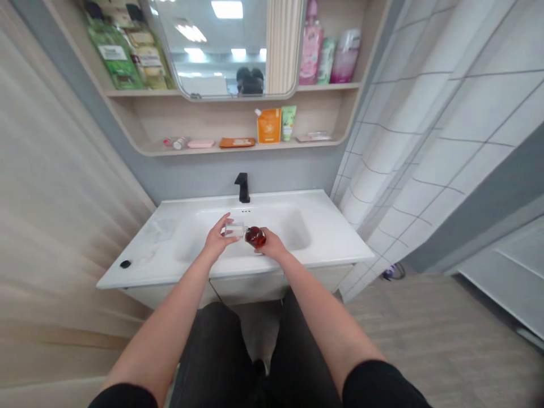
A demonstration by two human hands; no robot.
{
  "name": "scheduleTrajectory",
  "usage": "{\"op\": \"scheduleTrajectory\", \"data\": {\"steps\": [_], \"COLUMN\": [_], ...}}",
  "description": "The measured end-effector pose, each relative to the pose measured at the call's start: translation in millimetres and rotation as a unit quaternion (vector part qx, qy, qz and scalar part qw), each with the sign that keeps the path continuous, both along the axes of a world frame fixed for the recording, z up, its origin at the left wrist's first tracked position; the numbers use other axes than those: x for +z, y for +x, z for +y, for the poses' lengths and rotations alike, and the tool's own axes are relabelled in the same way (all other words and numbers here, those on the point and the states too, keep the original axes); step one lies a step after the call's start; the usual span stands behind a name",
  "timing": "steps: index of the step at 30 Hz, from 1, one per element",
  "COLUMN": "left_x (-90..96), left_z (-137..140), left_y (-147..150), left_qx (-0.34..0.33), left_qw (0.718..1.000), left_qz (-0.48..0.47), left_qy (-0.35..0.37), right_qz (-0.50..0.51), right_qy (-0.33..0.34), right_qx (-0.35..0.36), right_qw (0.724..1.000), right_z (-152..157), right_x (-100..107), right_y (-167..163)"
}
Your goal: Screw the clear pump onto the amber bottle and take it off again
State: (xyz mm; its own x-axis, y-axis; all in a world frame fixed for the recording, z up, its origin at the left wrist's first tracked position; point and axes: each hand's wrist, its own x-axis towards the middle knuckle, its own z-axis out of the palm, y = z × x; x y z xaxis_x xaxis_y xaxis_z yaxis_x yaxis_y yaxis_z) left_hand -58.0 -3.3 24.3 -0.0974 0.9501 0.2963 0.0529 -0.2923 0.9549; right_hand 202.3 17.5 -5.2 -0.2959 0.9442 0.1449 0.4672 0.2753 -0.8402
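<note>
Glossy white sink (340, 238), smooth, with rectangular basin. Right hand (272, 245) wrapped round a shiny, translucent red-brown bottle (255, 238), rounded body, tipped neck-first toward a cup; left hand (216, 241) grips that clear cup (234, 228), both vessels above the basin. Disc-like black cap (124, 264), counter's left. Lettering too blurred to read.

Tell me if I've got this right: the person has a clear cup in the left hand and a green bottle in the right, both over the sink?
The color is wrong: the head view shows a reddish-brown bottle in the right hand. The left hand does hold a clear cup, both over the sink.
</note>
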Motion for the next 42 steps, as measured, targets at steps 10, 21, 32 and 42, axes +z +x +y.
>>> {"op": "scheduleTrajectory", "data": {"steps": [10,21,32,42], "left_x": [23.6,50.8,69.7,89.3], "left_z": [-1,-3,-4,0], "left_y": [8,14,15,19], "left_qx": [0.000,-0.008,-0.005,-0.007], "left_qw": [0.999,0.994,0.987,0.979], "left_qz": [0.039,0.109,0.156,0.197], "left_qy": [0.016,-0.003,-0.024,-0.050], "right_qz": [0.037,0.059,0.058,0.074], "right_qy": [0.004,0.014,0.021,0.029], "right_qx": [0.005,-0.002,-0.008,-0.010], "right_qw": [0.999,0.998,0.998,0.997], "right_z": [-2,-3,-2,-5], "right_x": [1,1,-2,-1], "right_y": [3,5,3,3]}}
